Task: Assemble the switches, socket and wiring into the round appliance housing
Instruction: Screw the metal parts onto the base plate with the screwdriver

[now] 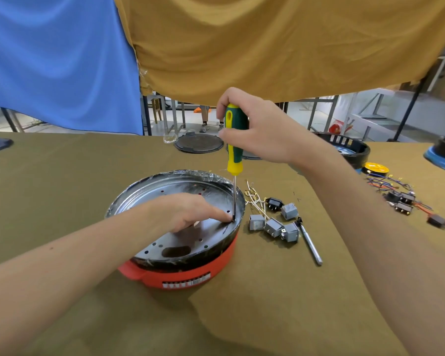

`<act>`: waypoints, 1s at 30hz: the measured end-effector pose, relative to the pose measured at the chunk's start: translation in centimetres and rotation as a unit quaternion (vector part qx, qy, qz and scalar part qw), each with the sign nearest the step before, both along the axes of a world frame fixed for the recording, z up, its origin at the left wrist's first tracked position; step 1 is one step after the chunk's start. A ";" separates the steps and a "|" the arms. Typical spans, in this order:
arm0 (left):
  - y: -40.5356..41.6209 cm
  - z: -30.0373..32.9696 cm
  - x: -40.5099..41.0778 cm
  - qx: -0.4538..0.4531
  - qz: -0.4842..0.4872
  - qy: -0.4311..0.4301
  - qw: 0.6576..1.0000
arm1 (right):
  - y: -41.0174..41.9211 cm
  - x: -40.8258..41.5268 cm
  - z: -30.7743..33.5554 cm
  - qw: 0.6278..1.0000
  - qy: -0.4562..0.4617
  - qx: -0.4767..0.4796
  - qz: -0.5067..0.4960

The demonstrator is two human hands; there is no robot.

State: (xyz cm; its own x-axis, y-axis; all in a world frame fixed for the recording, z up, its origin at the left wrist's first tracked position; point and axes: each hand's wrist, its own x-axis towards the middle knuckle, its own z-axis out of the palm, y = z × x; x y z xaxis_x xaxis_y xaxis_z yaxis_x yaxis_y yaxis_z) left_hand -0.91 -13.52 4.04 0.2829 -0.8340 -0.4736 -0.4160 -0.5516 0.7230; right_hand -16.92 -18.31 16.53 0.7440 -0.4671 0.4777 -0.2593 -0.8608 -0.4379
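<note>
gleaming perforated plate in red housing

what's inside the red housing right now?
A perforated metal plate fills the red housing. Left hand rests on it; screwdriver tip meets it near the right rim. Anything beneath the plate is covered.

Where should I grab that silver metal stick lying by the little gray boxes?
Grab the silver stick by its bare lower end, coming from above. It lies flat on the cloth, and its dark tip touches the gray boxes, so that end is crowded.

No legible text anywhere.
</note>
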 end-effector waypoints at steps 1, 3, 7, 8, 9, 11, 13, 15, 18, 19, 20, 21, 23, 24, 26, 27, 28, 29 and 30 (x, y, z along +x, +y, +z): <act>0.0 0.0 0.1 0.000 0.000 -0.003 1.000 | 0.0 0.1 0.0 1.000 -0.002 -0.002 -0.001; -0.2 0.0 0.2 0.002 -0.001 -0.014 1.000 | -0.1 0.5 -0.1 1.000 -0.005 -0.006 -0.005; -0.3 0.2 0.3 0.008 -0.008 -0.026 1.000 | -0.1 1.1 -0.1 1.000 -0.018 -0.011 -0.010; -0.3 0.3 0.4 0.008 -0.008 -0.022 1.000 | -0.1 1.3 -0.1 1.000 -0.020 -0.014 -0.010; -0.3 0.3 0.4 0.008 -0.008 -0.015 1.000 | 0.0 1.5 -0.1 1.000 -0.020 -0.016 -0.012; -0.3 0.4 0.4 0.012 -0.008 -0.005 1.000 | 0.1 1.7 -0.1 1.000 -0.018 -0.018 -0.018; -0.3 0.3 0.3 0.015 -0.010 -0.003 1.000 | 0.3 1.8 -0.2 0.999 -0.013 -0.024 -0.028; -0.3 0.1 0.2 0.012 -0.010 -0.005 1.000 | 0.2 1.7 -0.2 0.999 -0.009 -0.036 -0.037; -0.3 0.1 0.2 0.011 -0.005 0.000 1.000 | 0.3 1.2 0.4 0.999 0.017 -0.020 -0.024; -0.3 0.0 0.2 0.012 -0.001 0.003 1.000 | 0.3 0.9 0.6 0.999 0.022 -0.025 -0.019; -0.3 -0.1 0.2 0.012 0.005 0.006 1.000 | 0.3 0.8 0.6 0.998 0.023 -0.043 -0.027; -0.4 -0.2 0.2 0.010 0.011 0.009 1.000 | 0.4 0.8 0.5 0.996 0.021 -0.071 -0.048; -0.4 -0.4 0.1 0.006 0.024 0.015 1.000 | 0.4 0.9 0.2 0.988 0.021 -0.113 -0.100; -0.4 -0.4 0.1 0.006 0.028 0.022 0.999 | 0.4 1.0 0.1 0.989 0.020 -0.106 -0.103; -0.2 -0.5 0.0 0.009 0.032 0.038 0.999 | 0.4 0.9 0.3 0.997 0.022 -0.045 -0.058; -0.2 -0.6 0.0 0.011 0.034 0.042 0.998 | 0.5 0.7 0.5 0.999 0.019 -0.015 -0.033; -0.2 -0.6 0.0 0.012 0.035 0.044 0.998 | 0.7 0.4 0.8 1.000 0.016 -0.008 -0.022; -0.2 -0.7 0.0 0.012 0.037 0.044 0.998 | 0.6 0.4 0.8 0.999 0.014 -0.026 -0.031; -0.2 -0.7 0.0 0.010 0.038 0.045 0.998 | 0.7 0.4 0.7 0.996 0.019 -0.062 -0.059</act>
State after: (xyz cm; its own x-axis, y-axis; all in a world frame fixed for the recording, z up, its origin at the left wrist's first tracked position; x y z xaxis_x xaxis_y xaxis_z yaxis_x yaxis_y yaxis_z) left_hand -0.90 -13.67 3.33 0.3015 -0.8018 -0.5160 -0.3061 -0.5939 0.7440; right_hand -16.51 -17.64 17.23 0.7064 -0.4917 0.5092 -0.3766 -0.8702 -0.3178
